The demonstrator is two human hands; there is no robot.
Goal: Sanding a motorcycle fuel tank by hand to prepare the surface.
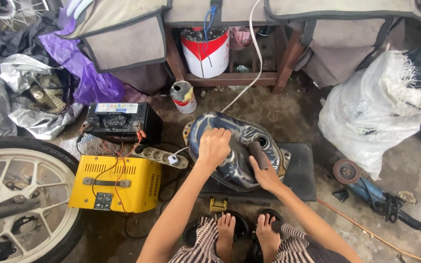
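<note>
Bare feet (247,229) are seen below the dented metal fuel tank (237,146), which lies on a dark mat (300,178). It is pressed by the left hand (214,146), fingers together; a dark cylindrical tool (258,155) is clamped in the right hand (265,174). Heavy, stiff and smooth it is judged, best gripped at the rim.

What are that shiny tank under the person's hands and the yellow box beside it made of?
The tank looks like bare metal, polished or stripped: it gives dark, mirror-like reflections. The yellow box seems to be painted sheet metal, with punched vent slots and a strap handle. The mat under the tank looks like dull black rubber or foam.
</note>
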